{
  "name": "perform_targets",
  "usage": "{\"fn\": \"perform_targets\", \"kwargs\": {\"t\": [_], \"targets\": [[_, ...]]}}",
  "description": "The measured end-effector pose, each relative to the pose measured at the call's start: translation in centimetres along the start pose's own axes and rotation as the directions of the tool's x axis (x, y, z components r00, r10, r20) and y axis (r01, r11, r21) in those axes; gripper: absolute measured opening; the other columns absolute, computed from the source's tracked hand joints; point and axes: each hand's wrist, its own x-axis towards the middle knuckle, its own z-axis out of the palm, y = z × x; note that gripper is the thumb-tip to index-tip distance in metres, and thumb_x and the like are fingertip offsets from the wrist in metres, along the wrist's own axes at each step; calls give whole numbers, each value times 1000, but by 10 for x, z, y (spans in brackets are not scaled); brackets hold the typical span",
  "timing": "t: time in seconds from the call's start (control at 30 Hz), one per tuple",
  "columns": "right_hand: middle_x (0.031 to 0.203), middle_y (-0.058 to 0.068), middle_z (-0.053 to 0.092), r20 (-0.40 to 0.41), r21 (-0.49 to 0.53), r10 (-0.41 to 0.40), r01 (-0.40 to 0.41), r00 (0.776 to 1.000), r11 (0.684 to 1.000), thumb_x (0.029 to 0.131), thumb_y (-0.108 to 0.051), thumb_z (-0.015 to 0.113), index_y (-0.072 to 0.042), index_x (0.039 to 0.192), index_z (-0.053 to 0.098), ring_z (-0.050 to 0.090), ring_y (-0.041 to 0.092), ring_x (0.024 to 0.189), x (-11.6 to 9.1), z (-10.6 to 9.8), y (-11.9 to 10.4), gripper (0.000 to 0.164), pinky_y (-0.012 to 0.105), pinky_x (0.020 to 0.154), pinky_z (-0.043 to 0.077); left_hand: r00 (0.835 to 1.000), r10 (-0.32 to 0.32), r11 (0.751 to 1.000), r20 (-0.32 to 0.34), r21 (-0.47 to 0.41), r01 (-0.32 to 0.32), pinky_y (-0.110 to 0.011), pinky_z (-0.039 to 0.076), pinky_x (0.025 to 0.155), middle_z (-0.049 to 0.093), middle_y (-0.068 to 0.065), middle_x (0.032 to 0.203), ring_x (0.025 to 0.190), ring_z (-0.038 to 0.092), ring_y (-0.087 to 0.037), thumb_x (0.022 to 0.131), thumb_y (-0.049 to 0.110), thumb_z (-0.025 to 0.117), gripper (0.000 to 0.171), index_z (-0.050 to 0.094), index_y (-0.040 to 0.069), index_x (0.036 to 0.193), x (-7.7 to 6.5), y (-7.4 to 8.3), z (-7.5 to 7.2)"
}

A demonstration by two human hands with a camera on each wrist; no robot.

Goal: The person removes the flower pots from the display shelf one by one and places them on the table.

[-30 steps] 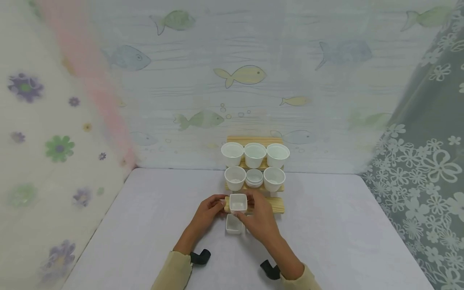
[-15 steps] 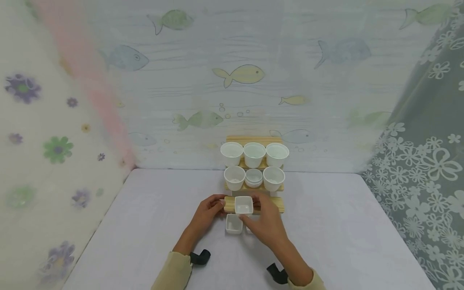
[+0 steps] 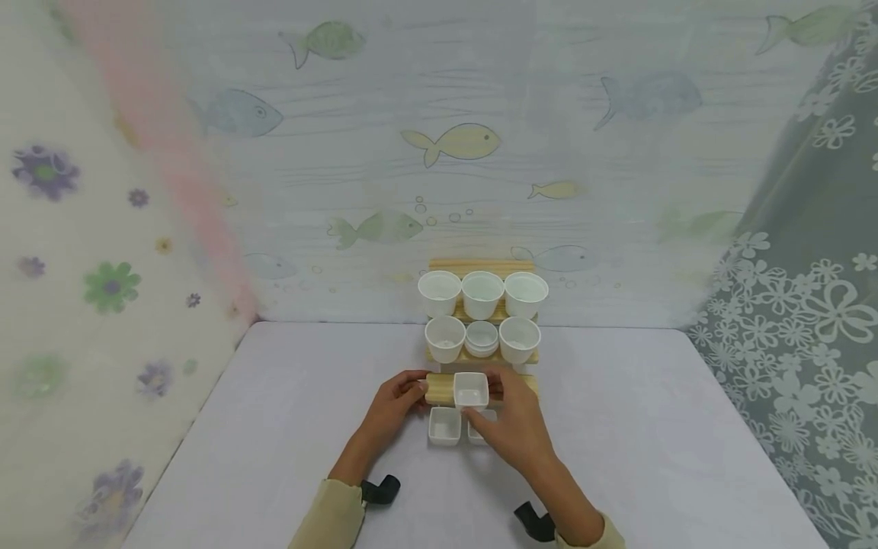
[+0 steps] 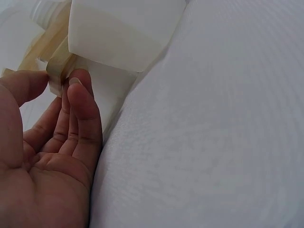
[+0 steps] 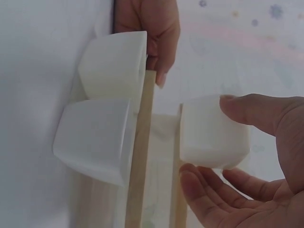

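Observation:
My right hand (image 3: 516, 428) holds a small white square bowl (image 3: 471, 390) over the lowest wooden step (image 3: 439, 390) of a tiered rack. In the right wrist view the thumb presses one side of this bowl (image 5: 213, 135) and the fingers curl under the other. At the step's left end, my left hand (image 3: 392, 404) pinches the wood; the left wrist view has thumb and fingertips on either side of the board end (image 4: 57, 71). Two more square bowls stand in front of the step: the left one (image 3: 445, 426) in full view, the right one (image 3: 482, 428) partly covered by my right hand.
Three white round cups (image 3: 482, 293) line the upper step. On the middle step, two larger cups (image 3: 445, 339) flank a short stack of small round bowls (image 3: 482, 338). A white cloth covers the table (image 3: 309, 358), and a fish-patterned curtain (image 3: 439, 183) hangs close behind the rack.
My right hand has shifted to the right along the lowest step with the square bowl, uncovering more of the right bowl in front. My left hand keeps its grip on the step's end.

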Motion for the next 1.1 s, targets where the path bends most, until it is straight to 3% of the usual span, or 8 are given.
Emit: {"fn": "perform_targets", "kwargs": {"t": [0.37, 1.1], "targets": [[120, 3, 69, -18, -45, 4, -5, 1000, 999, 77, -9, 97, -7, 129, 62, 69, 20, 110, -3, -5, 6, 63, 40, 96, 58, 1000, 14, 1000, 7, 7, -14, -28, 58, 77, 74, -10, 104, 92, 68, -21, 108, 25, 65, 35, 66, 7, 137, 1, 0, -1], [120, 4, 68, -28, -20, -28, 27, 999, 999, 78, -7, 96, -2, 131, 60, 69, 19, 109, -8, -18, 15, 64, 37, 95, 59, 1000, 10, 1000, 0, 25, -10, -27, 58, 75, 74, -10, 105, 92, 68, -21, 108, 25, 65, 35, 65, 7, 138, 0, -1, -1]]}}
